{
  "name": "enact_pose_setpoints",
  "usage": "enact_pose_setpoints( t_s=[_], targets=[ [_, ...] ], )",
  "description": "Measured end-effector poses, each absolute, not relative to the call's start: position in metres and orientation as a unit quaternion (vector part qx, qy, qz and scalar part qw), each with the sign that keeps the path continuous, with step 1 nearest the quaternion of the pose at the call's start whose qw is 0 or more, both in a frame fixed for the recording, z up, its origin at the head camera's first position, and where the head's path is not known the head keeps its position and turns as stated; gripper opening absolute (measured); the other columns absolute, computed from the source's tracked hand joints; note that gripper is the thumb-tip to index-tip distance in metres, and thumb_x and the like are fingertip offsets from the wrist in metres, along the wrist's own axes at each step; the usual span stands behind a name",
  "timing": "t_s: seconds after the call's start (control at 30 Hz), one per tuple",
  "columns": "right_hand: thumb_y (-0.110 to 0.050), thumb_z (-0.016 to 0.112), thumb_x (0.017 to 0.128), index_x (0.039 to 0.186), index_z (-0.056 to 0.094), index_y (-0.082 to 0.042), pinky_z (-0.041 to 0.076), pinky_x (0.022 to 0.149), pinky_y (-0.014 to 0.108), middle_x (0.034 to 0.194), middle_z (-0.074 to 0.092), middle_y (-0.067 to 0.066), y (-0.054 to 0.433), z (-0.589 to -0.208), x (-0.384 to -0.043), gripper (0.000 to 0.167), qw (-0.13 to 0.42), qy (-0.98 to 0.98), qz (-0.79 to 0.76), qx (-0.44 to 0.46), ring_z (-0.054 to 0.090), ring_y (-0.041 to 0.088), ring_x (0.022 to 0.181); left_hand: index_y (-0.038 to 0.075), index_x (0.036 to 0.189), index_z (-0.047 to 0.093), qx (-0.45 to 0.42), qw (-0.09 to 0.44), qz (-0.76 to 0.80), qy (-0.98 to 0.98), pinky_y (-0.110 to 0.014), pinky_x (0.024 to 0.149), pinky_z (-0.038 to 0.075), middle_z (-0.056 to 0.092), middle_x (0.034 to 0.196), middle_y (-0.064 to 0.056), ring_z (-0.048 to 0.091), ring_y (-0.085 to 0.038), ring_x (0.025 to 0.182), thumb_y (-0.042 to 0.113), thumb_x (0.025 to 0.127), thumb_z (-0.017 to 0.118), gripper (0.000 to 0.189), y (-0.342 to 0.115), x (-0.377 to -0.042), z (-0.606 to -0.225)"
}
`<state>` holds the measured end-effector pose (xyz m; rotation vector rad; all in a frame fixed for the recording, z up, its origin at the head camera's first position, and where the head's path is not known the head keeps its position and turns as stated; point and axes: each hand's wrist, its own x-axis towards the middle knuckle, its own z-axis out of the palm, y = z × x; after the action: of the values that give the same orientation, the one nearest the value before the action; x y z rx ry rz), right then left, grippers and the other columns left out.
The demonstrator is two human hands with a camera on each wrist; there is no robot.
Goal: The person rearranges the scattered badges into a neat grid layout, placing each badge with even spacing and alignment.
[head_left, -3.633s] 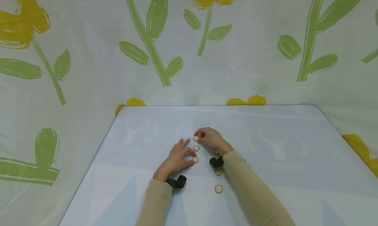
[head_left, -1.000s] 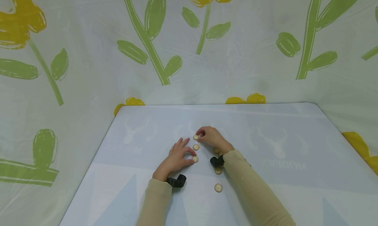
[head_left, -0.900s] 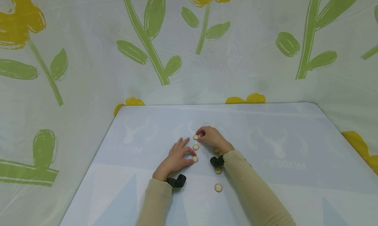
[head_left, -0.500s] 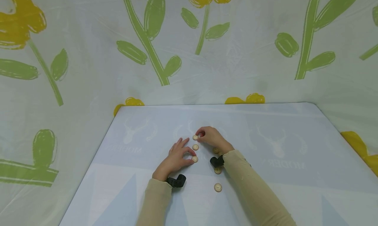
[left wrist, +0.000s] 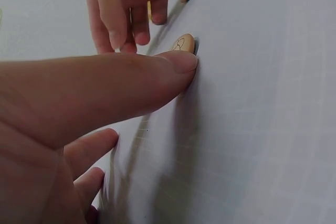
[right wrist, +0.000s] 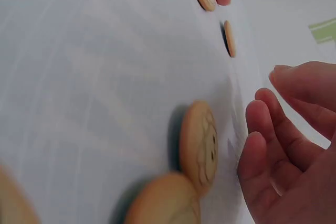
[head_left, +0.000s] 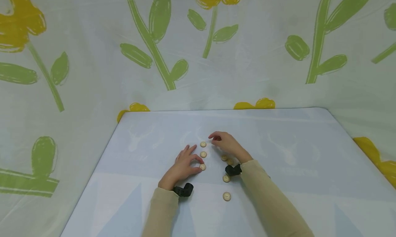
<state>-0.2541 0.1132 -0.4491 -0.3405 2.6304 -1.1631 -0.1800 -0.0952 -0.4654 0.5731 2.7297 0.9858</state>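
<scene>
In the head view my left hand (head_left: 182, 166) pinches a small round wooden disc (head_left: 202, 167) between thumb and index finger, its other fingers spread on the table. The left wrist view shows the thumb across that disc (left wrist: 184, 43). A middle disc (head_left: 203, 154) and a far disc (head_left: 202, 144) lie beyond it in a column. My right hand (head_left: 229, 144) hovers just right of the far disc, holding nothing, its fingers loosely bent. The right wrist view shows a gap between its thumb and fingers. Dark lines and dots mark the discs' faces.
Beneath my right wrist lie two touching discs, an upper one (head_left: 224, 157) and a lower one (head_left: 230, 161). Nearer to me are another disc (head_left: 226, 178) and the nearest disc (head_left: 227, 196). The pale table (head_left: 148, 140) meets a flower-print cloth (head_left: 99, 58) behind.
My right hand has let go of the far disc and moved a little right, its fingers parting. The far disc stays at the column's top. My left hand keeps its pinch in place.
</scene>
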Motion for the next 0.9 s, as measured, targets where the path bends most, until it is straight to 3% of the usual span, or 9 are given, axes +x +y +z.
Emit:
enact_pose_setpoints(
  t_s=[0.23,0.57,0.9],
  targets=[
    [-0.023,0.056,0.088,0.105,0.061,-0.017,0.042,0.083,0.034,0.094,0.058,-0.004,0.126,-0.444,-0.245,0.019,0.103,0.908,-0.384,-0.130,0.051,0.015,0.089,0.025,0.086,0.063,0.199,0.085,0.335,0.917,-0.052,0.104,0.004,0.024,0.144,-0.008,0.004,-0.031,0.134,0.025,0.075,0.069,0.012,-0.096,-0.179,-0.464],
    [-0.023,0.054,0.089,0.106,0.062,-0.013,0.042,0.080,0.035,0.092,0.059,-0.006,0.145,-0.435,-0.223,0.021,0.073,0.904,-0.384,-0.172,0.053,0.014,0.088,0.026,0.086,0.061,0.200,0.082,0.338,0.916,-0.052,0.104,0.004,0.023,0.145,-0.008,0.004,-0.030,0.134,0.026,0.076,0.068,0.012,-0.095,-0.179,-0.464],
    [-0.026,0.053,0.090,0.107,0.062,-0.020,0.042,0.081,0.037,0.105,0.060,-0.006,0.153,-0.435,-0.206,0.021,0.079,0.894,-0.411,-0.164,0.052,0.015,0.093,0.028,0.085,0.061,0.190,0.086,0.333,0.920,-0.051,0.104,0.003,0.023,0.145,-0.006,0.003,-0.028,0.135,0.027,0.075,0.069,0.013,-0.096,-0.180,-0.468]
  ],
)
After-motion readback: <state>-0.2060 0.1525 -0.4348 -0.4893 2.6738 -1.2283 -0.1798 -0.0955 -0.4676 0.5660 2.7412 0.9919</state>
